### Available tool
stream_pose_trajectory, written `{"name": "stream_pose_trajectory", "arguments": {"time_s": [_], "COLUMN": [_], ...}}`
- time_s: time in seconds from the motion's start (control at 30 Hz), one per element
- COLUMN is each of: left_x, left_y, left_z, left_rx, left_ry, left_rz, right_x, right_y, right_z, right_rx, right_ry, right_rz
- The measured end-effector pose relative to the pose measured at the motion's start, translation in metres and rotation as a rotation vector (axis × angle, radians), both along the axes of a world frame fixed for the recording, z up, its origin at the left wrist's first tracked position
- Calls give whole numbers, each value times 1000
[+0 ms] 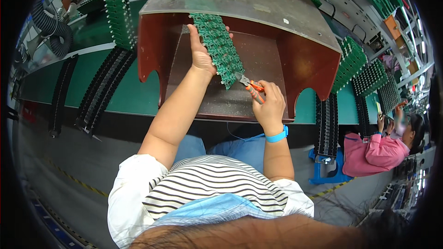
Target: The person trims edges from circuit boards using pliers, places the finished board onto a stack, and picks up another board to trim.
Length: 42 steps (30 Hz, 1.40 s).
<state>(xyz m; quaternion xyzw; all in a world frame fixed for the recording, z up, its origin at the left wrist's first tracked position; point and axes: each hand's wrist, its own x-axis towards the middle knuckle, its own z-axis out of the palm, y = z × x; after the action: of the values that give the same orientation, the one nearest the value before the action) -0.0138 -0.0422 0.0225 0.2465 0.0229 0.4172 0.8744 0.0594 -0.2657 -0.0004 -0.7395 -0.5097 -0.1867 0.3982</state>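
Two hands worked inside a reddish-brown hooded enclosure point(304, 62) standing on the green tabletop point(129, 94). The left hand point(202, 54) gripped a long green circuit-board panel point(219, 48) by its edge, holding it tilted above the dark floor of the enclosure. The right hand point(269, 106) was clenched around orange-handled cutting pliers point(250, 87), whose metal tips met the lower end of the panel. A blue wristband point(277, 135) circled the right wrist. Racks of green circuit boards point(119, 18) stood to the left on the tabletop, and more point(353, 60) to the right. A person in a pink top point(374, 152) sat well apart at the far right.
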Motion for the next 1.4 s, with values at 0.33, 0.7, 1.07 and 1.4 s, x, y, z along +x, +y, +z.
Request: {"name": "stream_pose_trajectory", "arguments": {"time_s": [0.33, 0.7, 1.07, 1.4], "left_x": [-2, -2, -2, -2], "left_y": [-8, -5, -5, -5], "left_z": [2, 0, -2, 0], "left_rx": [98, 129, 110, 106], "left_ry": [-117, -117, -91, -61], "left_rz": [142, 221, 275, 331], "right_x": [-17, -18, -17, -11], "right_y": [-7, -4, -2, -7], "right_z": [-17, -19, -19, -15], "right_rx": [-75, -94, -162, -136], "right_ry": [40, 47, 150, 139], "right_rz": [-13, -20, -20, -55]}}
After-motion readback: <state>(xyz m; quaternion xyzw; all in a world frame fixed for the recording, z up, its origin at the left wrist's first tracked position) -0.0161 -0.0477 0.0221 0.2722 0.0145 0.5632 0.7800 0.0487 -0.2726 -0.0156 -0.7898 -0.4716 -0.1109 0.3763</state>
